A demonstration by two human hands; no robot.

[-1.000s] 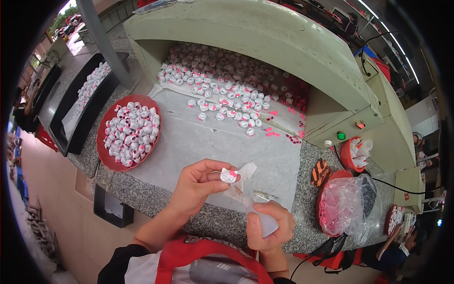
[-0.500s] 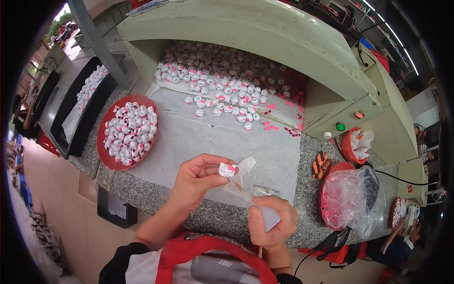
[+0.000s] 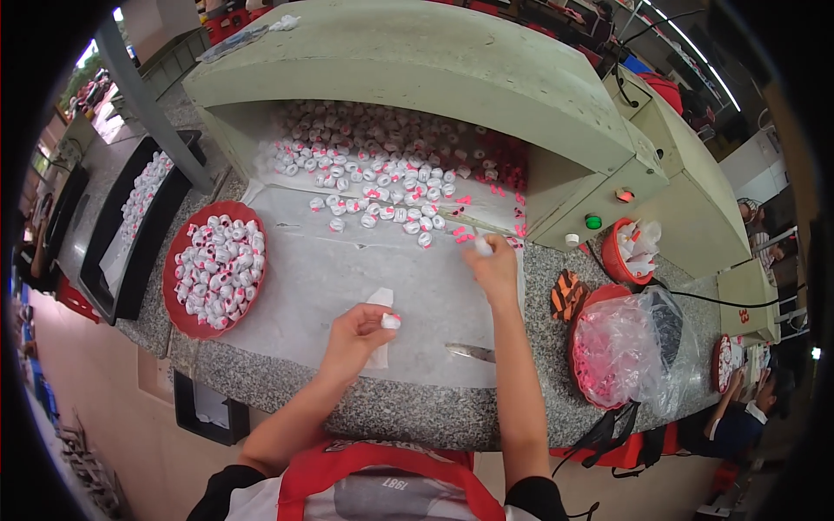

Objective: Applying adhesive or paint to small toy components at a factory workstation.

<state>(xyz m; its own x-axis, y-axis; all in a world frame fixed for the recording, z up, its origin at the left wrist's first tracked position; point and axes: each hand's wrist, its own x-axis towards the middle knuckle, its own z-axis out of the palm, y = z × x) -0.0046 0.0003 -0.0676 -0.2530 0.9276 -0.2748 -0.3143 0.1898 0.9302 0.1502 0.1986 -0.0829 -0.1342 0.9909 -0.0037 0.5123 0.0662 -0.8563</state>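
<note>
The person's left hand (image 3: 356,334) sits low over the bench (image 3: 347,408), its grip narrow around a small white wrapped piece (image 3: 391,321) pinched between thumb and fingertips, with a slip of white wrapper paper (image 3: 380,300) showing just behind it at twelve o'clock. The right hand (image 3: 493,265) is stretched out toward one o'clock, reaching the near edge of the scattered wrapped pieces (image 3: 382,187) that spill from the mouth of the pale green machine housing (image 3: 452,87). Its grip is closed on a small white piece (image 3: 480,246) at the fingertips, though how firmly cannot be told.

Judging by this, the step in hand looks like gathering: one piece held back in the left hand while the right picks another from the pile on the clear plastic sheet (image 3: 347,269). The next move would call for a clean pinch and a lift clear of the neighbouring pieces, which lie close together.

At nine o'clock from the left hand a red round tray (image 3: 178,260) is heaped with similar pieces. At three o'clock a metal blade-like tool (image 3: 471,352) lies flat on the sheet, well apart from both hands. Farther at three o'clock a red bowl lined with a clear bag (image 3: 625,356) holds pink scraps.
</note>
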